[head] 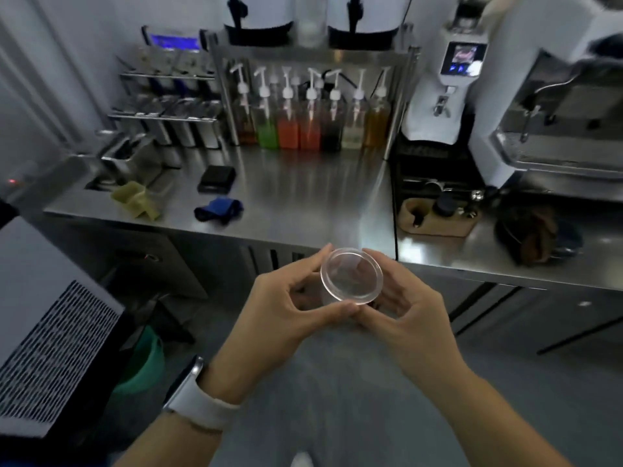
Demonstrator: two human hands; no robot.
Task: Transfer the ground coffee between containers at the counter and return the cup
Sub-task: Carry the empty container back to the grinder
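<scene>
A small clear plastic cup (pixel 351 276) with a round rim is held upright in front of the counter edge, above the floor. My left hand (pixel 286 308) wraps its left side, thumb and fingers curled around it. My right hand (pixel 408 301) cups its right side, and the two thumbs meet under the rim. Something dark shows faintly through the cup, too blurred to identify. A white coffee grinder (pixel 445 96) with a lit screen stands on the counter at the right. A black scale (pixel 216 178) lies on the steel counter (pixel 303 197).
Several syrup pump bottles (pixel 310 119) line the back of the counter under a steel rack. A blue cloth (pixel 220 208) and a yellow cloth (pixel 136 200) lie near the front edge. An espresso machine (pixel 556 129), a tamping station (pixel 438 214), a brown cloth (pixel 532 234) and a vented appliance (pixel 50 348) are around.
</scene>
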